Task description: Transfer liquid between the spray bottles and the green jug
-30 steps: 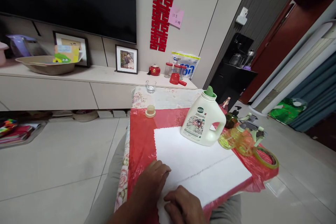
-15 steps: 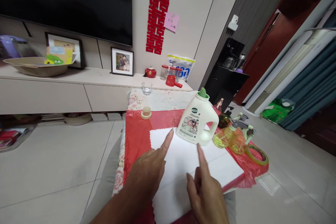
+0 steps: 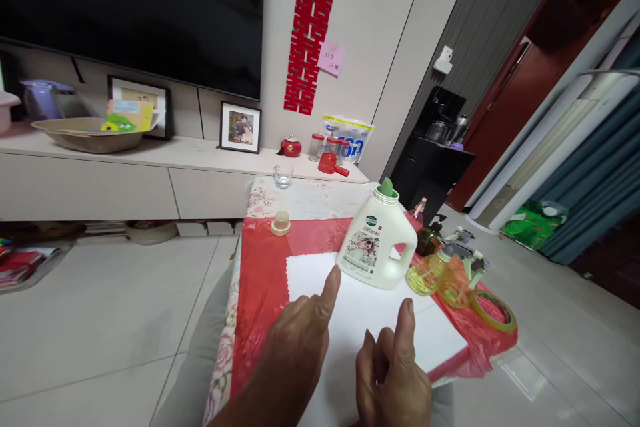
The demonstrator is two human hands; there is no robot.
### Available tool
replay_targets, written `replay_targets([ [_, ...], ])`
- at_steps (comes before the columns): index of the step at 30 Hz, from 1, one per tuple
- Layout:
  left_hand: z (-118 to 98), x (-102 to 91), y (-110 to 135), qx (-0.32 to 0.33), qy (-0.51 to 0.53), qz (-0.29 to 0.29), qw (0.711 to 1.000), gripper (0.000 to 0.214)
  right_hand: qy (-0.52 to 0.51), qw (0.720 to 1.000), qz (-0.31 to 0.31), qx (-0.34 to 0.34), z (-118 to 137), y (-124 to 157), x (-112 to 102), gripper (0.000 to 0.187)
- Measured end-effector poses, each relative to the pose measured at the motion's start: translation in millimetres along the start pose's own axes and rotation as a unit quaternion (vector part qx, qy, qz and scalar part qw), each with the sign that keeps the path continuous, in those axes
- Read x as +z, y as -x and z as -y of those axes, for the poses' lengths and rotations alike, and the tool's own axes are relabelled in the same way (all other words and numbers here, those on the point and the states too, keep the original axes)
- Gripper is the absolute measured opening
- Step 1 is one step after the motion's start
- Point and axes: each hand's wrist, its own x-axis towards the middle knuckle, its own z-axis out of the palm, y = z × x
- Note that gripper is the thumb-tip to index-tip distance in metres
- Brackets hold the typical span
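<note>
A cream detergent jug (image 3: 379, 233) with a green spout and a flower-picture label stands upright at the back of a white sheet (image 3: 430, 330). My left hand (image 3: 295, 350) hovers over the sheet's left part, its index finger stretched toward the jug's lower left corner. To the right, my right hand (image 3: 395, 373) is raised over the sheet with index finger and thumb apart and the other fingers curled. Nothing is held in either hand. A pale cap (image 3: 281, 223) sits on the red cover left of the jug.
Yellow-liquid spray bottles (image 3: 424, 279) and a tape roll (image 3: 494, 311) are at the table's right. A glass cup (image 3: 283, 177) is at the back left. Behind stands a long cabinet (image 3: 185, 155) with picture frames, jars and a red scoop (image 3: 328, 163).
Both hands remain pointing. The view has shifted slightly, so the scene sits lower. My right index finger now points more to the right and is farther from the jug's base.
</note>
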Motion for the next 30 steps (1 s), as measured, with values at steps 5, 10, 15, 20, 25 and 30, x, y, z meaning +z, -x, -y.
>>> replay_targets([
  [5, -1, 3.2, 1, 0.000, -0.003, -0.009, 1.000, 0.079, 0.000, 1.000, 0.008, 0.000, 0, 0, 0, 0.067],
  [10, -2, 6.0, 3, -0.018, 0.004, 0.004, 1.000, 0.078, -0.008, 1.000, 0.017, 0.006, -1, 3, 3, 0.064],
  [15, -2, 6.8, 4, -0.027, 0.018, 0.037, 0.999, 0.078, -0.016, 0.999, 0.029, -0.001, -2, 4, 3, 0.067],
  [20, -4, 8.0, 5, -0.025, 0.021, 0.037, 0.999, 0.078, -0.030, 0.999, 0.041, 0.009, -3, 4, 1, 0.067],
  [25, -6, 11.9, 5, -0.014, 0.021, 0.037, 0.999, 0.079, -0.049, 0.997, 0.056, 0.021, -3, 5, 2, 0.067],
  [30, -6, 18.4, 5, -0.012, 0.029, 0.039, 0.999, 0.080, -0.086, 0.992, 0.083, 0.042, -12, 6, 2, 0.064],
])
